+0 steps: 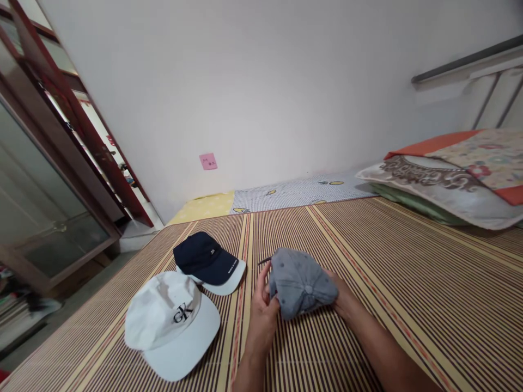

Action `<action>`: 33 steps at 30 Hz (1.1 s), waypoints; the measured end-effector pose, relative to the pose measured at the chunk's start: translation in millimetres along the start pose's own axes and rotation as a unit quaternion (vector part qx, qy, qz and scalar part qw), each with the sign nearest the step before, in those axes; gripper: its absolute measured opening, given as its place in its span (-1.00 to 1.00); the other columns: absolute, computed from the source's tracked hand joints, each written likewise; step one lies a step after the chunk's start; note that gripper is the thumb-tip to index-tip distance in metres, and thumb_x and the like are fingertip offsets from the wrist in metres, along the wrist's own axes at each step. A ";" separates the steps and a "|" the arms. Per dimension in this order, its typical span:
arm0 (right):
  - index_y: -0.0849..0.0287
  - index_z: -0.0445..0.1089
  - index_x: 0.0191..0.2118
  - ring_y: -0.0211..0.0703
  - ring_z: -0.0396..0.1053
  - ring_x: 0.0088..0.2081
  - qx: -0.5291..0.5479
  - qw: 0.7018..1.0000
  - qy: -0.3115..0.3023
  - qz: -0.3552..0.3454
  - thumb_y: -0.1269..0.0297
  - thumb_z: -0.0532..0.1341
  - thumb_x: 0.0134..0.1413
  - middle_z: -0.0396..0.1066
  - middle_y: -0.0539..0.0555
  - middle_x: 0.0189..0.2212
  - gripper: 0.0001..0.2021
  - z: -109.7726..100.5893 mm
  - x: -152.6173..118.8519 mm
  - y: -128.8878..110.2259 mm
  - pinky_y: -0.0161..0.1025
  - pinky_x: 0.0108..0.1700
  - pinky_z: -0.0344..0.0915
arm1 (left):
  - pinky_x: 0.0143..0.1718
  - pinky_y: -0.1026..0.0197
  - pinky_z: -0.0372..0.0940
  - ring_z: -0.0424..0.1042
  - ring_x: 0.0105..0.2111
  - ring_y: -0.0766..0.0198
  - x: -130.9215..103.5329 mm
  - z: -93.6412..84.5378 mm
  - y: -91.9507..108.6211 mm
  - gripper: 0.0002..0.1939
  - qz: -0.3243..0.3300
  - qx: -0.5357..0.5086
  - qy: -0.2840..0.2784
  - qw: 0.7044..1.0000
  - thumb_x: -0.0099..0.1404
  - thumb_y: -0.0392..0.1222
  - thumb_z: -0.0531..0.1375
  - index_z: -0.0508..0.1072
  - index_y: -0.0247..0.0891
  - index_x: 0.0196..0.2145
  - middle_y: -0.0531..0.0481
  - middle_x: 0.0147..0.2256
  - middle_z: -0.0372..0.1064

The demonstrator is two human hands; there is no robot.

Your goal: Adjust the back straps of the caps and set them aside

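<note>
A grey-blue baseball cap [304, 283] is held between my two hands, its button side turned toward me. My left hand [263, 305] grips its left edge, fingers and thumb closed on the fabric near a thin dark strip that sticks out. Behind the cap's right side, my right hand [341, 294] has its fingers mostly hidden, and it supports the cap from there. To the left lies a white cap [163, 316] with dark letters on its front. Just beyond it, a navy cap [206, 258] with a pale-edged brim rests partly against the white one.
The caps lie on a striped bamboo mat [368, 261]. Pillows [441, 174] are stacked at the right. A pink note [208, 161] is stuck on the white wall [265, 98] behind. A glass-paned cabinet door [49, 207] stands at the left.
</note>
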State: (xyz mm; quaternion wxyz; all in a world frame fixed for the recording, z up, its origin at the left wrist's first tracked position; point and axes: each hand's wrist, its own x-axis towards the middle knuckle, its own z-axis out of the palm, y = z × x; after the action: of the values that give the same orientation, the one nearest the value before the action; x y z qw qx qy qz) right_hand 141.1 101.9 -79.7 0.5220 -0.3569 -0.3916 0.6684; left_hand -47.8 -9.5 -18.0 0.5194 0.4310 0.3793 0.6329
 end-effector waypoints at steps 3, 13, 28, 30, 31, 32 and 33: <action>0.12 0.59 -0.16 0.19 0.58 0.00 -0.016 1.000 0.025 -0.003 -0.02 0.41 -0.12 0.68 0.22 -0.14 -0.59 -10.8 1.6 -21.2 0.09 0.13 0.41 | 0.23 0.06 0.30 0.37 0.28 -0.04 -1.3 3.8 -2.9 -0.05 0.016 0.007 -0.039 0.999 0.28 -0.02 0.37 -0.01 -0.16 0.46 -0.31 0.32 0.33; 0.13 0.59 -0.08 0.13 0.52 0.03 -0.331 0.924 -0.166 -0.089 0.04 0.33 0.10 0.62 0.19 -0.05 -0.65 16.9 -37.1 -94.7 0.03 0.12 0.34 | -0.15 0.19 0.38 0.57 -0.16 0.11 -0.4 5.6 -21.0 -0.32 -0.018 -0.023 -0.019 0.999 0.15 -0.09 0.45 0.39 -0.17 0.20 -0.10 -0.13 0.62; 0.14 0.51 -0.16 -0.14 0.38 -0.27 -0.377 0.889 -0.209 -0.155 0.32 0.36 0.00 0.48 0.02 -0.27 -0.77 49.9 -65.4 -114.0 -0.20 -0.20 0.28 | -0.02 0.15 0.40 0.59 -0.05 0.04 -2.7 13.8 -5.2 -0.44 -0.062 -0.086 -0.023 0.994 0.16 -0.05 0.48 0.54 -0.22 0.09 -0.18 -0.04 0.63; 0.11 0.53 -0.13 -0.18 0.34 -0.28 -0.422 0.864 -0.202 -0.185 0.43 0.35 -0.04 0.44 0.00 -0.23 -0.71 56.1 -68.2 -113.2 -0.23 -0.22 0.25 | -0.06 0.17 0.41 0.60 -0.09 0.07 -2.4 14.5 -5.5 -0.49 -0.056 -0.089 -0.018 0.994 0.16 -0.07 0.48 0.56 -0.22 0.04 -0.17 -0.08 0.64; 0.09 0.54 -0.13 -0.19 0.32 -0.29 -0.442 0.851 -0.203 -0.200 0.46 0.34 -0.03 0.43 0.00 -0.22 -0.71 59.0 -69.1 -111.8 -0.23 -0.22 0.24 | -0.09 0.19 0.41 0.60 -0.12 0.10 -2.6 14.8 -5.4 -0.53 -0.054 -0.084 -0.016 0.995 0.16 -0.08 0.48 0.57 -0.22 0.01 -0.15 -0.10 0.65; 0.08 0.55 -0.13 -0.20 0.31 -0.29 -0.457 0.840 -0.203 -0.210 0.48 0.32 0.00 0.41 -0.01 -0.22 -0.72 61.7 -69.8 -110.0 -0.23 -0.22 0.23 | -0.13 0.22 0.41 0.61 -0.16 0.12 -2.9 15.2 -5.1 -0.57 -0.052 -0.078 -0.016 0.995 0.15 -0.09 0.49 0.57 -0.22 -0.04 -0.14 -0.13 0.65; 0.08 0.56 -0.15 -0.20 0.32 -0.28 -0.466 0.833 -0.203 -0.217 0.49 0.31 0.03 0.40 0.00 -0.22 -0.74 64.1 -70.2 -107.9 -0.23 -0.21 0.22 | -0.16 0.25 0.40 0.60 -0.19 0.16 -3.4 15.5 -4.9 -0.61 -0.050 -0.074 -0.016 0.996 0.14 -0.10 0.49 0.57 -0.23 -0.10 -0.12 -0.17 0.65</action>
State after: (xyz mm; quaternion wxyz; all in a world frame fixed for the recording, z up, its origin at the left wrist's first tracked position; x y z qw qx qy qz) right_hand 143.5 39.6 49.8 0.3340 -0.3202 -0.8213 0.3338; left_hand -31.4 -11.5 -17.8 0.5868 0.3818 0.3445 0.6254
